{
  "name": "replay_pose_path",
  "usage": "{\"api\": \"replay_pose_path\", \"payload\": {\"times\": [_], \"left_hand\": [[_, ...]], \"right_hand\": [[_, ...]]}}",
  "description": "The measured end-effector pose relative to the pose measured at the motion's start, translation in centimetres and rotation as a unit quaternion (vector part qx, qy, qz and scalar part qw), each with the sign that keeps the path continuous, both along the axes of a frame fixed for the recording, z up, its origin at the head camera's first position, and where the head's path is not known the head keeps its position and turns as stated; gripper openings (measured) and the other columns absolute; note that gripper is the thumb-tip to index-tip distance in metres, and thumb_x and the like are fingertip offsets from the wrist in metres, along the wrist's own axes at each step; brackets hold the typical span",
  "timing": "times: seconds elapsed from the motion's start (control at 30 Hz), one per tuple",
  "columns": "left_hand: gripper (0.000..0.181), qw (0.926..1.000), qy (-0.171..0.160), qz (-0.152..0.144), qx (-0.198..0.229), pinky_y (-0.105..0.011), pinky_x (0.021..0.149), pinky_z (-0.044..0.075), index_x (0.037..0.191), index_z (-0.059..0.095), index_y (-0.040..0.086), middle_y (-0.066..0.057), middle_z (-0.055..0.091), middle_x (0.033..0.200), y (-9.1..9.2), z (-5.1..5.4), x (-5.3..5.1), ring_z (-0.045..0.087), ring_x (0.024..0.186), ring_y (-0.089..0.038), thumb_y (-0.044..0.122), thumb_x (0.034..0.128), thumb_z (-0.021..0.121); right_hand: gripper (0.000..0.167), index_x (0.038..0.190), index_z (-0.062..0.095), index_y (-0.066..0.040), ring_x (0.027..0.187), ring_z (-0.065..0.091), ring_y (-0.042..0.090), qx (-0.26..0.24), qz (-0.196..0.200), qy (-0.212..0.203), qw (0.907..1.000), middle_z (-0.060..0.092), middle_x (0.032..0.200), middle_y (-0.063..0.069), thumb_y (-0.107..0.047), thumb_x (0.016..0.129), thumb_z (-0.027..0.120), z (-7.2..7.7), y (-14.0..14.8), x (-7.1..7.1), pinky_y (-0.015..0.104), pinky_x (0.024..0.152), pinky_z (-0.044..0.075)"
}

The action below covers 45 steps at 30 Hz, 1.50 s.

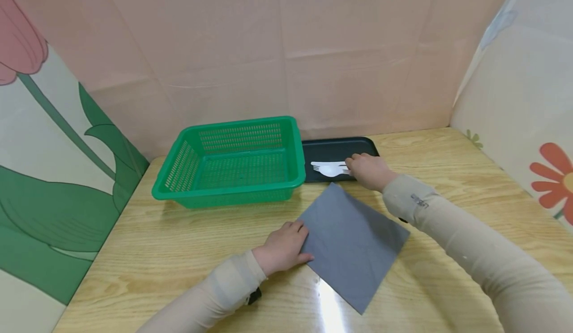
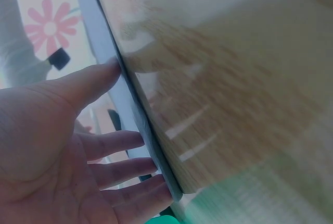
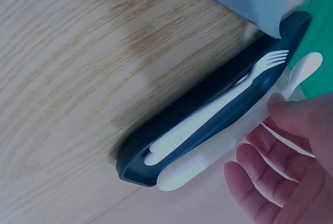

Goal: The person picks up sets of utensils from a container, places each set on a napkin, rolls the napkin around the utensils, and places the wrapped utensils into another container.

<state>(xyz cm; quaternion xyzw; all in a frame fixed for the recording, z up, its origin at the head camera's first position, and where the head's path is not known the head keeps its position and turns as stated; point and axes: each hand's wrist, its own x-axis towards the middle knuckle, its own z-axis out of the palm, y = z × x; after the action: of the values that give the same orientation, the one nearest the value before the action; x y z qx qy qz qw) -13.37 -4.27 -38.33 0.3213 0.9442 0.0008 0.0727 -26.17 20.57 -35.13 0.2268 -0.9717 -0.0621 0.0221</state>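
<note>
A square grey cloth [image 1: 353, 246] lies flat on the table. My left hand [image 1: 284, 247] rests at its left corner; in the left wrist view the thumb and the fairly straight fingers [image 2: 122, 166] touch the cloth's edge. Farther back, my right hand [image 1: 369, 170] is over the black tray [image 1: 337, 149]. It pinches a white spoon [image 3: 213, 148] by the handle between thumb and fingers, just above the tray. A white fork [image 3: 208, 112] lies in the tray with another white utensil, apparently a knife [image 1: 328, 164], partly hidden beside it.
A green plastic basket [image 1: 241, 193] with slotted sides stands left of the tray and hides the tray's left end. Behind both rises a pinkish covered wall [image 1: 286, 74]. A flower-patterned wall [image 1: 524, 109] borders the wood-grain table [image 1: 179, 243] on the right.
</note>
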Motion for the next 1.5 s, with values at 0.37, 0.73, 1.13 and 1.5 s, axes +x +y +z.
{"api": "replay_pose_path", "payload": {"times": [0.37, 0.73, 1.13, 1.5], "left_hand": [[0.051, 0.9999, 0.008, -0.006, 0.007, -0.029, 0.081, 0.053, 0.117, 0.056, 0.006, -0.007, 0.055, 0.12, -0.07, 0.11, 0.01, 0.055, 0.11, -0.021, 0.047, 0.0867, 0.06], [0.051, 0.9999, 0.004, -0.007, 0.01, -0.03, 0.081, 0.053, 0.117, 0.055, 0.005, -0.008, 0.055, 0.122, -0.13, 0.01, -0.11, 0.055, 0.111, -0.022, 0.046, 0.0873, 0.06], [0.052, 1.0, 0.0, -0.004, 0.004, -0.03, 0.083, 0.053, 0.119, 0.056, 0.006, -0.008, 0.054, 0.124, -0.02, -0.12, -0.16, 0.054, 0.112, -0.022, 0.047, 0.0868, 0.06], [0.054, 1.0, -0.003, -0.001, 0.002, -0.031, 0.086, 0.052, 0.121, 0.054, 0.006, -0.009, 0.053, 0.127, -0.01, -0.21, -0.18, 0.053, 0.115, -0.023, 0.047, 0.0873, 0.059]], "right_hand": [[0.008, 0.089, 0.06, -0.005, 0.07, 0.056, 0.023, 0.006, 0.003, -0.001, 1.0, 0.06, 0.081, 0.008, -0.013, 0.089, 0.062, 0.29, -0.21, 0.28, 0.037, 0.058, 0.05], [0.011, 0.092, 0.061, -0.005, 0.072, 0.059, 0.025, 0.007, -0.005, -0.01, 0.9999, 0.061, 0.082, 0.01, -0.014, 0.088, 0.063, 0.51, -0.38, 0.48, 0.039, 0.058, 0.05], [0.015, 0.098, 0.063, -0.003, 0.076, 0.061, 0.023, 0.001, -0.023, -0.042, 0.9989, 0.064, 0.089, 0.01, -0.014, 0.088, 0.062, 0.31, -0.46, 0.52, 0.038, 0.058, 0.05], [0.013, 0.096, 0.062, -0.005, 0.076, 0.062, 0.023, 0.006, -0.038, -0.056, 0.9977, 0.064, 0.088, 0.01, -0.015, 0.088, 0.061, 0.25, -0.68, 0.6, 0.038, 0.056, 0.049]]}}
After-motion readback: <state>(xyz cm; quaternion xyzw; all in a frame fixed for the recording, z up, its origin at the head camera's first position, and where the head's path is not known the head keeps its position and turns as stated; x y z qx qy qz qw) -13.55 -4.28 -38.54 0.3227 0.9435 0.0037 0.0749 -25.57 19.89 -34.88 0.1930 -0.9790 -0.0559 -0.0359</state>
